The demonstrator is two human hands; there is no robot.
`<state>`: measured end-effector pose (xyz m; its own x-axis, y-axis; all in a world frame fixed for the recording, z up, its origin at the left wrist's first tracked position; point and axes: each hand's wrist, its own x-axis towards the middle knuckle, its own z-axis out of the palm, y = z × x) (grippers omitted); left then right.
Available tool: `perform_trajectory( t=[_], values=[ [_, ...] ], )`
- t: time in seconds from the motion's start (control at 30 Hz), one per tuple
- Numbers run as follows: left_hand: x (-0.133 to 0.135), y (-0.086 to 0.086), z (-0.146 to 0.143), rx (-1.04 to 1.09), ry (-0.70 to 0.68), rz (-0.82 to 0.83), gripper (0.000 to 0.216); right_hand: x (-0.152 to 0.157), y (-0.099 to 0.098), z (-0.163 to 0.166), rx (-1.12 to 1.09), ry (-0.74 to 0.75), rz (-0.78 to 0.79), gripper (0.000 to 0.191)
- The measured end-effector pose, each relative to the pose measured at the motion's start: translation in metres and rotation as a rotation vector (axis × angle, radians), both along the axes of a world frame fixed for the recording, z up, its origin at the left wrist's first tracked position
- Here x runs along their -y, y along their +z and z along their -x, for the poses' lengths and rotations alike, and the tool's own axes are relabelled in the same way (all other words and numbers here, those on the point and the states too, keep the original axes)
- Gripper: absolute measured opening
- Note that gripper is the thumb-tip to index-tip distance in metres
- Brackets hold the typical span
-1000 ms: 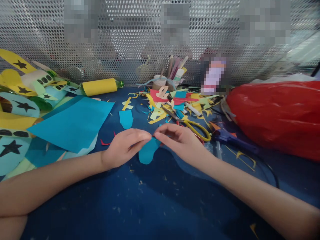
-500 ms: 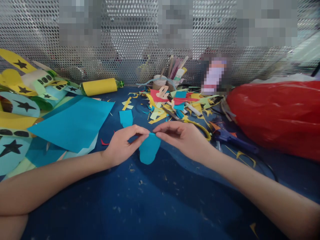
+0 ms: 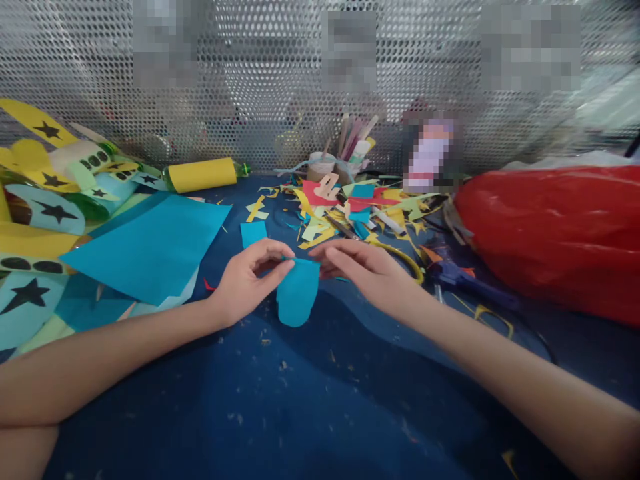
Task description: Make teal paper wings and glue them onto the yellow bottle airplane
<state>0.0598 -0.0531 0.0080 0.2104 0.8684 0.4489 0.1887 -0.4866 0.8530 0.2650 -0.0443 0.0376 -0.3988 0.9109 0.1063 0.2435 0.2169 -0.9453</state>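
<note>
From where I stand, the left hand (image 3: 250,283) has thumb and fingertips pinched together on the top left corner of a small blue paper piece (image 3: 297,293). The right hand (image 3: 377,267) is loosely curved at the opposite corner, thumb parted from the forefinger; I can't tell whether a fingertip touches the paper. The piece sits between the hands, rounded end towards the person, a narrow strip along its top apparently creased.

With one sure pinch, the paper could swivel or the crease spring back, I'd judge, and uneven pressure might set the fold crooked.

Taking that piece as the clock's centre, a second blue piece (image 3: 254,233) lies at eleven, partly behind the left hand, where a knuckle might nudge it. Paper scraps (image 3: 320,227) crowd one o'clock. Scissors (image 3: 415,263) lie just beyond the right hand, between two and three, and a glue gun (image 3: 457,279) at three; a rightward sweep could catch either. Farther out, a red bag (image 3: 555,240) limits that side, blue sheets (image 3: 150,247) fill nine to ten, and a mesh wall (image 3: 270,87) stops reach at twelve. The most room is at six, on flecked counter (image 3: 300,413), its near edge out of sight.
</note>
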Motion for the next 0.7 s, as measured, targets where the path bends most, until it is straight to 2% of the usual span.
perform_trajectory(
  t=[0.13, 0.27, 0.7],
  values=[
    [0.0011, 0.0018, -0.0012, 0.051, -0.028, 0.092, 0.016, 0.0045, 0.0030, 0.0026, 0.084, 0.013, -0.083, 0.020],
    [0.0018, 0.0043, -0.0016, 0.065, -0.045, 0.112, 0.016, 0.0050, 0.0017, 0.0016, 0.098, 0.002, -0.127, 0.016],
    [0.0014, 0.0002, -0.0005, 0.029, -0.083, -0.025, 0.007, 0.0066, -0.0048, 0.0027, 0.016, 0.040, -0.159, 0.018]
  ],
)
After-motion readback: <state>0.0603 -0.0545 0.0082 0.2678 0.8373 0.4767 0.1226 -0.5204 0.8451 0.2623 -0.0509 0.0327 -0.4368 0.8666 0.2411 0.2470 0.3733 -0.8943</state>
